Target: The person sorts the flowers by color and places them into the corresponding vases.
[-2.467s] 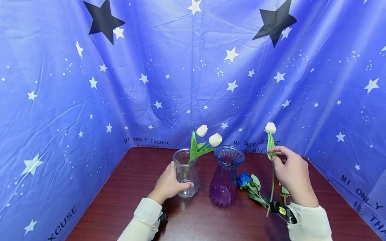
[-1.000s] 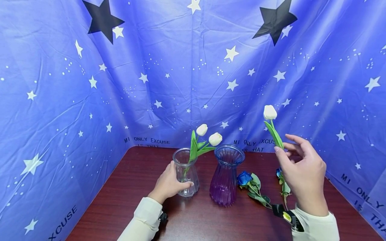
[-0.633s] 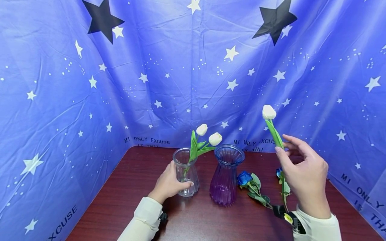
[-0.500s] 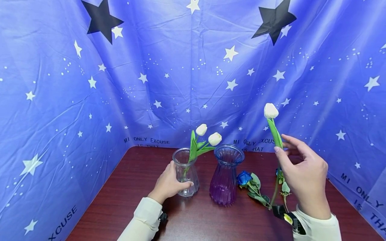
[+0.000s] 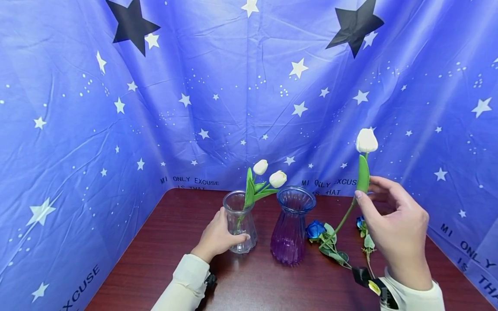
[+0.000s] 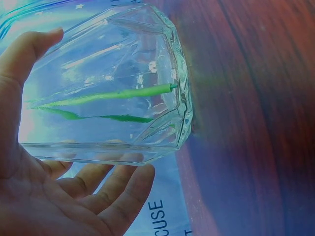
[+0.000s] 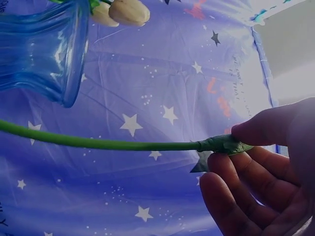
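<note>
With thumb and fingers around its side, my left hand (image 5: 215,239) holds the clear glass vase (image 5: 247,242), which stands on the table. Two white tulips (image 5: 278,179) lean right out of its mouth, and a green stem (image 6: 123,94) reaches its base in the left wrist view. My right hand (image 5: 400,229) pinches a single white tulip (image 5: 367,140) by the base of its leaf, between thumb and fingertips. Its bloom is up and its stem (image 7: 98,143) bends down to the left. Between the hands stands a blue and purple glass vase (image 5: 288,237).
A blue rose (image 5: 315,230) with leaves lies right of the purple vase, partly behind the tulip stem. Another blue rose (image 5: 360,222) lies farther right, partly hidden by my right hand. A blue star-printed cloth (image 5: 233,108) encloses the dark red table (image 5: 249,285).
The right hand has lifted the tulip and shifted right; its bloom has risen and its stem has swung left at the bottom. The left hand and both vases have stayed put.
</note>
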The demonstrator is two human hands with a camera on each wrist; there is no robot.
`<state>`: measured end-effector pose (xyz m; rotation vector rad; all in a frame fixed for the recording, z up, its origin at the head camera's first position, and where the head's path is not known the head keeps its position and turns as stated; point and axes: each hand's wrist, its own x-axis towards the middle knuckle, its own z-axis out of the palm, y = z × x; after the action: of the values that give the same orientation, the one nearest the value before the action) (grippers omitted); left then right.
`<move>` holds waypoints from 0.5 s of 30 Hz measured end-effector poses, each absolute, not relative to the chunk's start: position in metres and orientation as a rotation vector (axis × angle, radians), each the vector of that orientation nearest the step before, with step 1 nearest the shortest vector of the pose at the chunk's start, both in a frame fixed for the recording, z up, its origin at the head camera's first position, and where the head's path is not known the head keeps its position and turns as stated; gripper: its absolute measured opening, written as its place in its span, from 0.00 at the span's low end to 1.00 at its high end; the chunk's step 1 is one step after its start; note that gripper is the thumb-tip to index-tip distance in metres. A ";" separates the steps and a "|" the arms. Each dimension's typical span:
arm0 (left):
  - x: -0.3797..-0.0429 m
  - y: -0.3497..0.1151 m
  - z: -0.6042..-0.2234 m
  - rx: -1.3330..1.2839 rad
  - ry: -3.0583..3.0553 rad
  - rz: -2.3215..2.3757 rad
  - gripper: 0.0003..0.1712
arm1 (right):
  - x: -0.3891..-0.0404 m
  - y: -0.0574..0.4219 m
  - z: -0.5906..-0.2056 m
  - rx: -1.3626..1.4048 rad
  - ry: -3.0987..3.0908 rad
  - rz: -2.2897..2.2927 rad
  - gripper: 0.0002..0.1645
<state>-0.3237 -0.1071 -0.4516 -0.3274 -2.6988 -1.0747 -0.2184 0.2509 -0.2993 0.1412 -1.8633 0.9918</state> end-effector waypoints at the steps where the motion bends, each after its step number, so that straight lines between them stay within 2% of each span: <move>1: -0.324 -0.107 -0.452 -0.328 -2.699 -1.073 0.55 | -0.217 0.250 -0.299 0.144 -1.862 0.997 0.25; 15: -0.324 -0.108 -0.453 -0.330 -2.700 -1.061 0.56 | -0.206 0.242 -0.295 0.182 -1.810 1.074 0.17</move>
<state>-0.3243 -0.1078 -0.4529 -0.3302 -2.7004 -1.0609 -0.2056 0.2421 -0.2950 0.1823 -1.8103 1.0736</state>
